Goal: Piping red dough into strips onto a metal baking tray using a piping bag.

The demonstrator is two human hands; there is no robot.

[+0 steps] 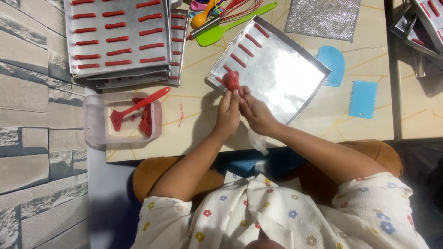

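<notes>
My left hand (pixel 228 114) and my right hand (pixel 255 112) are pressed together at the near corner of a shiny metal baking tray (pixel 286 78). Between the fingertips they grip a clear piping bag with red paste (pixel 231 80) at its tip; the bag's loose end hangs below my right wrist. Several short red piped strips (pixel 246 50) lie in a row along the tray's left side. The bag's tip rests over the tray's near-left corner.
A stack of trays (pixel 117 37) filled with red strips sits at the far left. A clear plastic tub (pixel 97 121) holds red paste and a red spatula (pixel 138 106). Two blue scrapers (pixel 362 99), a green spatula (pixel 230 25), a wire rack (pixel 323 17).
</notes>
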